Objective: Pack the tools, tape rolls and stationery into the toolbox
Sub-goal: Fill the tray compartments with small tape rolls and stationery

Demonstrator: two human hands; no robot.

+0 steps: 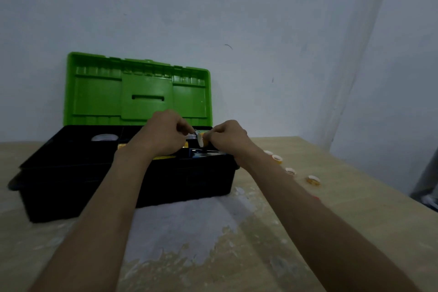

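From the head view, both of your hands are together over the right part of the open toolbox point(118, 185), whose green lid point(139, 92) stands upright against the wall. Your right hand point(227, 137) pinches a small yellow roll point(203, 142) with its pale face turned toward your left. Your left hand point(163, 135) is curled, its fingertips point(189, 131) meeting just beside that roll. I cannot tell whether they grip the roll too or some other small pale piece.

The roll hangs above the tray point(71, 149), near the right end, where a yellow strip point(163, 157) and some pale items already lie. A big roll point(105, 137) sits in a compartment further left.

To do this step well, I would lower the roll until it touches the tray floor before you let go. A round thing dropped on its edge is likely to run. Lay it flat on its face, and choose a pocket with free room, since the right end looks crowded. Let one hand do the placing and free the other, because two hands on so small a piece mostly block your view.

Four more rolls point(290, 171) lie in a loose line on the table point(355, 208), to the right of the toolbox and just beyond your right forearm. Mind that forearm as you draw back, because it could sweep them along. They look like the next things to collect, so the packing seems only partly done.
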